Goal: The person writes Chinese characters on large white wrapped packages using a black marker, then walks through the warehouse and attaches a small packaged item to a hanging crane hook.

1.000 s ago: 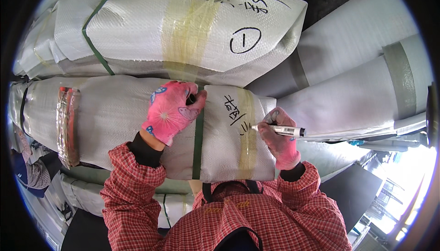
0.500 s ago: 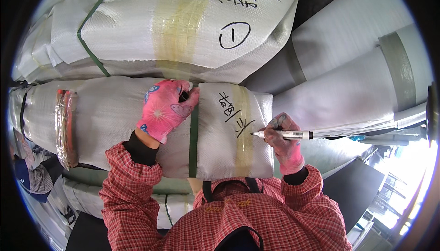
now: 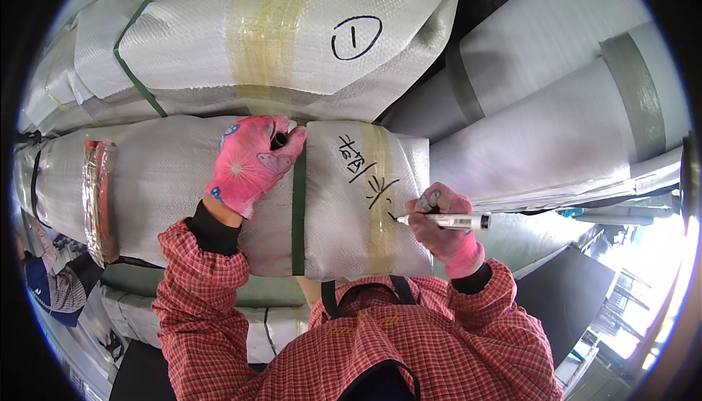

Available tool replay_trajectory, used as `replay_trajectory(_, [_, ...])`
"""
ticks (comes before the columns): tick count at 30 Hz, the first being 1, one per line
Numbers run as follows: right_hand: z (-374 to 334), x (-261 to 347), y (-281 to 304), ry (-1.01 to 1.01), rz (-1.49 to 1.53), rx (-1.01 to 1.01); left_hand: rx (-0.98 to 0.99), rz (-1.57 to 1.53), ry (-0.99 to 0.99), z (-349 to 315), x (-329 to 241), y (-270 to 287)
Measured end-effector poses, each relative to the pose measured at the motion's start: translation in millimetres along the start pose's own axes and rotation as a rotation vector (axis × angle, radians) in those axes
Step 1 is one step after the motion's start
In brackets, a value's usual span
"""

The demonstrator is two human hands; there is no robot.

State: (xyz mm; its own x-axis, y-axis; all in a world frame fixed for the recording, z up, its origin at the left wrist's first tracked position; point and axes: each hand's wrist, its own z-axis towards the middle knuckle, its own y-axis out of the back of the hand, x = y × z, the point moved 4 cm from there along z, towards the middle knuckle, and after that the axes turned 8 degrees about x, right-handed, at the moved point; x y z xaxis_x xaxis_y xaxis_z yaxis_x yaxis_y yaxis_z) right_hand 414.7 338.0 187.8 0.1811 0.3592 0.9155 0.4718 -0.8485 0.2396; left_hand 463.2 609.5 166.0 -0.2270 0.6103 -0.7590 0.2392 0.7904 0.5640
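Before me lies a wrapped white woven-plastic bundle (image 3: pixel 336 233), bound by a green strap (image 3: pixel 298 211) and a band of yellowish clear tape (image 3: pixel 382 240). My right hand (image 3: pixel 444 229), in a stained pink glove, is closed round a white marker pen (image 3: pixel 457 222). The pen's black tip is at the bundle's surface beside the tape, below black handwritten strokes (image 3: pixel 365 170). My left hand (image 3: pixel 252 163), in a pink patterned glove, rests on the bundle left of the strap. Its fingers are closed round a small black marker cap (image 3: pixel 278 140).
Behind lies a larger wrapped bundle (image 3: pixel 183 50) with black marks, tape and green straps. Grey-banded white rolls (image 3: pixel 541 123) stretch away at the right. Orange-red items under clear wrap (image 3: pixel 101 203) sit on the near bundle's left part. A dark panel (image 3: pixel 567 295) stands at lower right.
My right hand has moved the pen slightly down the bundle, and more black strokes show beside the tape. My left hand still holds the cap. The whole view has shifted a little.
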Motion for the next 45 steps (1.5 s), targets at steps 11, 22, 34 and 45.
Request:
replay_trajectory(11, [-1.5,-12.9,9.1,-0.091,0.218,-0.063,-0.02,0.041,-0.025,1.4,1.8,-1.2])
replay_trajectory(22, [-25.0,-9.2,15.8,-0.003,0.199,-0.206,-0.064,0.012,-0.065,4.4,14.3,-5.0])
replay_trajectory(34, [-30.5,-11.7,4.5,0.15,0.078,-0.104,-0.088,0.041,-0.103,6.6,18.9,-5.7])
replay_trajectory(45, [-32.8,-18.6,20.2,0.065,0.17,-0.195,-0.065,-0.084,-0.034,9.5,30.3,-9.4])
